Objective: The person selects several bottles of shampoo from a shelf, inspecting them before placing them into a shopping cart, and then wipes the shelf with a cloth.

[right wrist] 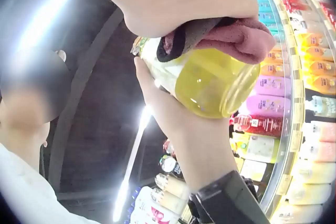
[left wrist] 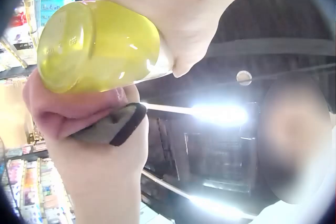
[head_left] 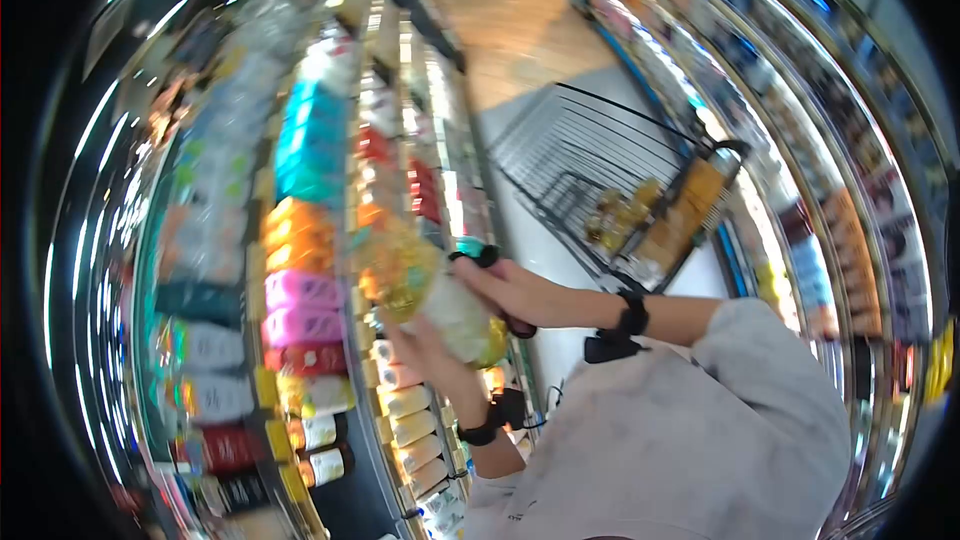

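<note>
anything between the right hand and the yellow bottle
Yes: a pink cloth with a dark edge lies between the right hand and the side of the yellow bottle. Nothing visible separates the left hand from the bottle.

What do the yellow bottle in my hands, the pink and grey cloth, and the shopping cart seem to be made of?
Bottle: probably smooth, glossy plastic, since it's see-through with bright highlights; glass is possible. Cloth: soft, matte fabric, maybe fleece or microfibre, judging by its rounded folds. Cart: likely dark-coated metal, from its thin wire grid; blur leaves the finish unclear.
</note>
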A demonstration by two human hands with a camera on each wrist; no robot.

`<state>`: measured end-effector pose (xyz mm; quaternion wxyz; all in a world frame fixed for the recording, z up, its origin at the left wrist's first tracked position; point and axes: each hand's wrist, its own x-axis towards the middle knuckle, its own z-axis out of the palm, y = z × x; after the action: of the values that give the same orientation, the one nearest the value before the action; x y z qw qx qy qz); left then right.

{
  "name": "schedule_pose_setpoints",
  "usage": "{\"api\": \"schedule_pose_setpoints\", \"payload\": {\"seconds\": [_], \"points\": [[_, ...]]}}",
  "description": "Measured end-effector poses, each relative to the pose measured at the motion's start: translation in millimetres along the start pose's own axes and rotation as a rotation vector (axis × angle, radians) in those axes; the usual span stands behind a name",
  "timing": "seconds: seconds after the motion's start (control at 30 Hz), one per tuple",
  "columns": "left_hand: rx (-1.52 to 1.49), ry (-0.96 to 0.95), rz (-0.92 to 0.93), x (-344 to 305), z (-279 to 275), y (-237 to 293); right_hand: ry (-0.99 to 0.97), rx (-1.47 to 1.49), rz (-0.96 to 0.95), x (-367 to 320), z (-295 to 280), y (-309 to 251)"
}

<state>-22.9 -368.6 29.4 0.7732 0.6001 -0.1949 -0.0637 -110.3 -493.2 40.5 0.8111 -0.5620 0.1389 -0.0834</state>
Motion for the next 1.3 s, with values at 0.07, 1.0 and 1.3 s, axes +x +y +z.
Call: {"api": "schedule_pose_setpoints", "payload": {"seconds": [0.07, 1.0, 1.3], "points": [[-0.225, -0.068, -0.191, 4.3, 19.7, -4.7, -0.03, -0.001, 0.04, -10.5, -31.6, -1.1], [0.772, -0.744, -0.074, 7.7, 172.1, -126.1, 0.324, -0.934, -0.471, 25.4, -315.2, 0.4], [0.577, -0.058, -0.373, -1.3, 5.7, -81.5, 0.437, -1.45, -0.144, 82.6, -425.8, 92.1]]}}
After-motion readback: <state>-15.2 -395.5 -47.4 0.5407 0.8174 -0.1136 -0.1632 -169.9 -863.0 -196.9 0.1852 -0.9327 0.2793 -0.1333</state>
